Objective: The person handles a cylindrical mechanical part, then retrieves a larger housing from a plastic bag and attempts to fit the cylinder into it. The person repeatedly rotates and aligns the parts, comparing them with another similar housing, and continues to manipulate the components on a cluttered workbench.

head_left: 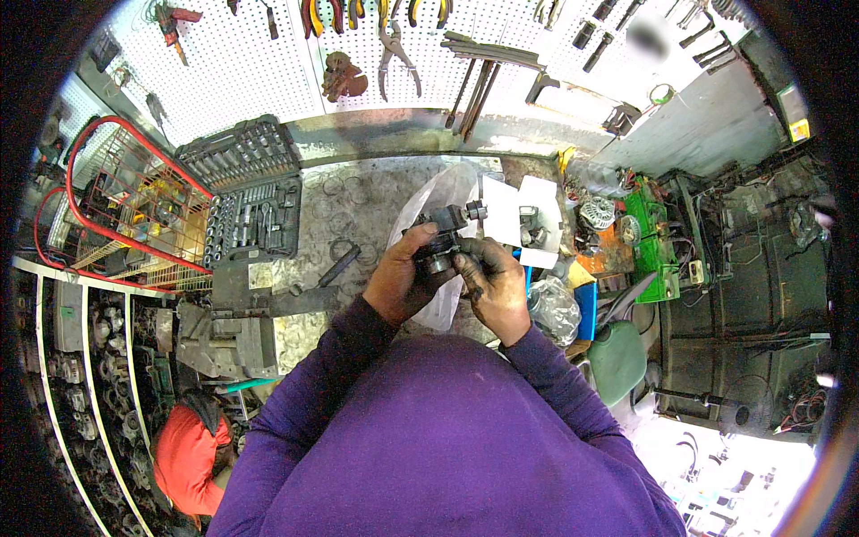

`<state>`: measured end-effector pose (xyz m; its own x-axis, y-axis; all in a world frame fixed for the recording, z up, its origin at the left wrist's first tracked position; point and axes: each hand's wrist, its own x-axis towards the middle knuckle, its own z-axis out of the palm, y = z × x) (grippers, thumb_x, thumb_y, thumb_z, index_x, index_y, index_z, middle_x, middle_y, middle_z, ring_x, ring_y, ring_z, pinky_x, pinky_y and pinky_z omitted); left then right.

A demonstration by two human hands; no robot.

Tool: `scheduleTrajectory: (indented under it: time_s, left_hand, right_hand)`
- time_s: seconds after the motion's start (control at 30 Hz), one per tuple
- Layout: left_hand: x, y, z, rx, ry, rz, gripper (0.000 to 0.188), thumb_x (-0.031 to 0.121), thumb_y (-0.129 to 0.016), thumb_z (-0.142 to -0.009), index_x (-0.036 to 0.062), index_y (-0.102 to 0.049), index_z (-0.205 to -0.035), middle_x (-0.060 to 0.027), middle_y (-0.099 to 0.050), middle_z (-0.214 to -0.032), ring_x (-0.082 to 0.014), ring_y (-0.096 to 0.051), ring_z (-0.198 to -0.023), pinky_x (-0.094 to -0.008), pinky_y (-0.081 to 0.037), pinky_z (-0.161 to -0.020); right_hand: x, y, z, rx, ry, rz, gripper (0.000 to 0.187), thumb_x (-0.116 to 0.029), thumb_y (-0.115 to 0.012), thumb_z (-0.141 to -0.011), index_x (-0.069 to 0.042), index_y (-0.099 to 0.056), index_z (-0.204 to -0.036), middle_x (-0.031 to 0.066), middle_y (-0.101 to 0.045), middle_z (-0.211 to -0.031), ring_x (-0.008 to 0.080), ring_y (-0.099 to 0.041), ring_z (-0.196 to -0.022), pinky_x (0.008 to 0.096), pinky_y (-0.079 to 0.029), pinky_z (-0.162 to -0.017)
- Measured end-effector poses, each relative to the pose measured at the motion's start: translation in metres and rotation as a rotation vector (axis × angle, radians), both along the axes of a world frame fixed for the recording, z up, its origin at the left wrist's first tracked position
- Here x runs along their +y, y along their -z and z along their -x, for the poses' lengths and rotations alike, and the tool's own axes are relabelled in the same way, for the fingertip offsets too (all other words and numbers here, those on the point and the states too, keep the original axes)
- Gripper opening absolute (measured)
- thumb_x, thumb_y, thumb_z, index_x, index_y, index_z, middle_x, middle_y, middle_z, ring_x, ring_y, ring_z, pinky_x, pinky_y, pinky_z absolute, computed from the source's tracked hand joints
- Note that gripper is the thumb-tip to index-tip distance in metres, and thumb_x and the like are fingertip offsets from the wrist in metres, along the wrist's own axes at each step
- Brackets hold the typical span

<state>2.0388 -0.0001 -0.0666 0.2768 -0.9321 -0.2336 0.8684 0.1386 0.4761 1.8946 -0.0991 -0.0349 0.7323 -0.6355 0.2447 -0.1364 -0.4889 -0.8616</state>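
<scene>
A stained grey surface (pixel 331 210) is occupied at the left by an opened black plastic socket-set case (pixel 287 210) and, near the middle, by a crumpled translucent plastic sheet (pixel 437 191). Above the sheet, the left hand (pixel 398 279) and the right hand (pixel 498 291) are seen, and by their curled fingers a dark metal part with a silver cylindrical end (pixel 440 234) is gripped from both sides.

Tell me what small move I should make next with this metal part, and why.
I'd probably lower the dark metal part onto the clear plastic: your left hand and right hand both grip it, it appears raised above the bench, and the plastic lies spread just beneath it.
</scene>
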Motion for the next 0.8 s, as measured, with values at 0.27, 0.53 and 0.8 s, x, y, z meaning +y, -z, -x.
scheduleTrajectory:
  time_s: [0.27, 0.53, 0.8]
  left_hand:
    - [-0.002, 0.018, -0.001, 0.042, 0.004, 0.001, 0.045, 0.037, -0.059, -0.104, 0.0030, -0.062, -0.133, -0.0119, -0.072, -0.121, -0.0230, -0.070, -0.106, -0.0382, -0.059, -0.095]
    - [-0.001, 0.012, 0.002, -0.057, -0.012, -0.054, 0.042, 0.037, -0.056, -0.106, 0.0052, -0.063, -0.133, -0.0109, -0.072, -0.120, -0.0222, -0.070, -0.104, -0.0367, -0.058, -0.096]
    - [-0.006, 0.005, 0.006, 0.094, -0.044, -0.022, 0.032, 0.034, -0.060, -0.105, 0.0090, -0.064, -0.125, -0.0075, -0.071, -0.109, -0.0202, -0.070, -0.097, -0.0359, -0.059, -0.090]
  right_hand:
    - [0.003, -0.003, 0.000, 0.012, 0.040, -0.050, 0.018, -0.011, -0.073, -0.095, 0.001, -0.074, -0.109, 0.0169, -0.072, -0.096, 0.0300, -0.071, -0.087, 0.0389, -0.054, -0.079]
    - [0.000, 0.001, 0.001, 0.038, 0.049, -0.059, 0.019, -0.012, -0.073, -0.095, 0.002, -0.074, -0.108, 0.0175, -0.073, -0.099, 0.0294, -0.072, -0.089, 0.0387, -0.056, -0.082]
    - [0.001, 0.013, 0.003, 0.023, 0.048, -0.121, 0.028, -0.019, -0.074, -0.096, 0.003, -0.070, -0.114, 0.0194, -0.073, -0.101, 0.0289, -0.072, -0.091, 0.0394, -0.057, -0.084]
